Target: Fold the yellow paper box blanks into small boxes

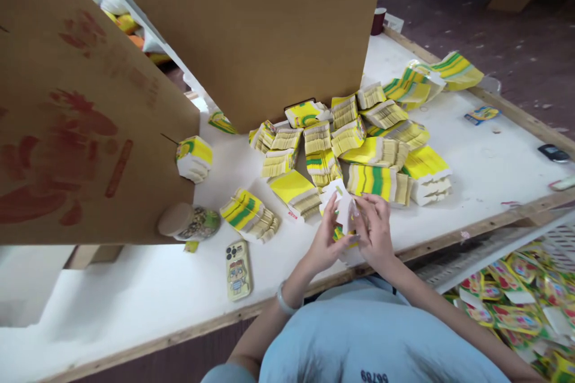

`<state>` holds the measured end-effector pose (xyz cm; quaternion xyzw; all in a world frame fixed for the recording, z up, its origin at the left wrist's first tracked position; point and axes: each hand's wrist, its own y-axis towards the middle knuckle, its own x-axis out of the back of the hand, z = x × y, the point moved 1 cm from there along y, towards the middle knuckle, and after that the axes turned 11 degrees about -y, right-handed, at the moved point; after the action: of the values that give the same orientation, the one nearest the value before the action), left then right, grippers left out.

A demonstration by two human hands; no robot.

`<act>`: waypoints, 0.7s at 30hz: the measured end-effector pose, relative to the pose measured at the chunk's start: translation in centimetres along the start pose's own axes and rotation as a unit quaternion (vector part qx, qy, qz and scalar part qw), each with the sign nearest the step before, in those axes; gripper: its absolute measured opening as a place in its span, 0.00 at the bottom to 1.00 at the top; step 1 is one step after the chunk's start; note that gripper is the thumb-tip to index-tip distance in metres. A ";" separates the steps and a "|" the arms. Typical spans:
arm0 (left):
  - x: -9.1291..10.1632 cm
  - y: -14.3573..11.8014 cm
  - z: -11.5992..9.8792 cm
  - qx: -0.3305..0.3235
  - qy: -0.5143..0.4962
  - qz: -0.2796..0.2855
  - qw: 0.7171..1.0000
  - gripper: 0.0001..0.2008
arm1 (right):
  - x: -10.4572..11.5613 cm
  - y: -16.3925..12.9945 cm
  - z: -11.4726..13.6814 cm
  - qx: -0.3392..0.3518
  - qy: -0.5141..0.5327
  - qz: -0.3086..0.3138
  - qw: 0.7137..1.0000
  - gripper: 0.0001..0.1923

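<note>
White card packet point(344, 203) between hands point(353, 233)

The person wears a soft light blue shirt point(359, 341) with small dark numbers. A pale round bracelet point(284, 301) sits on the left wrist.

Left hand point(324, 239) and right hand point(376, 228) met in front of the chest, fingers curled inward, forearms angled together.
</note>
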<state>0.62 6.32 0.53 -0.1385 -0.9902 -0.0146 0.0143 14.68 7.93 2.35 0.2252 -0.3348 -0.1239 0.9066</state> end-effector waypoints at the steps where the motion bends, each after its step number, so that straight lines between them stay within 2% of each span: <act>1: 0.1 0.1 0.2 0.000 -0.005 0.005 1.000 0.48 | -0.2 -0.1 0.1 -0.018 0.010 0.006 1.000 0.16; 3: 0.2 0.2 0.1 -0.024 0.000 0.031 0.999 0.49 | -0.4 -0.1 0.3 -0.026 0.044 0.017 0.999 0.16; 6: 0.2 0.4 -0.9 -0.075 0.041 0.059 0.995 0.51 | -0.1 0.2 0.7 0.011 0.074 -0.003 0.997 0.18; 8: 0.0 0.5 -1.8 -0.083 0.057 0.084 0.991 0.51 | 0.4 0.7 0.8 0.017 0.069 -0.035 0.997 0.19; 10: -0.3 0.6 -2.4 -0.077 0.055 0.097 0.991 0.48 | 0.9 1.1 0.9 0.006 0.051 -0.049 0.998 0.17; 12: -0.6 0.5 -2.6 -0.069 0.039 0.082 0.993 0.43 | 1.3 1.4 0.9 0.005 0.033 -0.038 0.999 0.15; 15: -0.8 0.1 -2.0 -0.031 0.000 0.025 0.999 0.39 | 1.6 1.2 0.8 -0.013 0.041 -0.002 0.999 0.15; 19: -0.8 -0.6 -1.5 0.049 -0.051 -0.033 0.997 0.35 | 1.5 -0.1 0.5 -0.127 0.120 0.023 0.984 0.18; 21: -0.9 -1.0 -1.6 0.071 -0.064 -0.050 0.994 0.33 | 1.3 -0.8 0.3 -0.161 0.180 0.034 0.970 0.20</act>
<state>1.27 5.06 2.10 -0.0877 -0.9933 0.0639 -0.0397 15.41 6.64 2.92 0.0837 -0.1496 -0.1032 0.9798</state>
